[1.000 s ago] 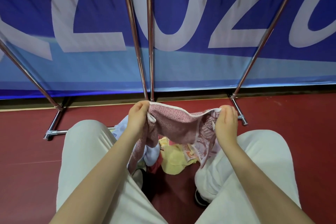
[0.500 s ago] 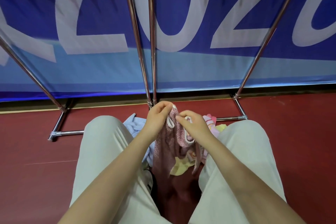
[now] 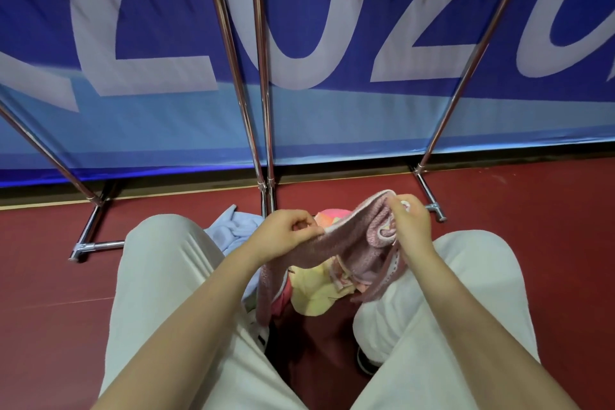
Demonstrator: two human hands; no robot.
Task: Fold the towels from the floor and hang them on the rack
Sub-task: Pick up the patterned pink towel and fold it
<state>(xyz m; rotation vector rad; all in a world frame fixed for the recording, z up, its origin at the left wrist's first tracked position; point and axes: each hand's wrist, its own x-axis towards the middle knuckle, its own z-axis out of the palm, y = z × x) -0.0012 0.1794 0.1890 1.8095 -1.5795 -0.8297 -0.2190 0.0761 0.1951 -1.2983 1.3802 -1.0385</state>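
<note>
Now | both hands (image 3: 346,230) pinching pink towel (image 3: 352,243) | banner (image 3: 332,116) reads "202"

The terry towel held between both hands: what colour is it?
Dusty pink terry towel with a white edge trim, seen in the head view.

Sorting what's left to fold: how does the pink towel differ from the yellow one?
The pink towel is lifted, stretched between the left hand and right hand; the yellow towel lies crumpled on the floor, untouched. Pink looks dusty and white-edged; yellow is pale and plain. Both are still unfolded.
</note>
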